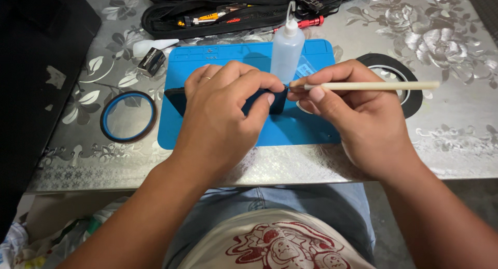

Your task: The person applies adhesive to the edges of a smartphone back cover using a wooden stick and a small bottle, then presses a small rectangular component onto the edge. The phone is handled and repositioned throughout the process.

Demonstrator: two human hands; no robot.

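Left hand (220, 105) fingers clamped on dark phone (176, 99), tipped on edge over blue mat (290, 131). Right hand (347, 111) pinches cream stick (373, 85), tip at phone's 3 o'clock corner. I'd say propped for edge access.

Shiny silver floral cloth (456, 51) covers the surface, catching bright overhead light; a dark panel (36, 82) stands left, crumpled bags (57, 238) lie on the floor below.

Both bare forearms are reaching forward, converging at the middle. The left hand (220, 111) is curling palm-down, fingers bent and thumb pinching inward. The right hand (353, 113) is closing in a pen-like pinch, its fingertips nearly meeting the left's.
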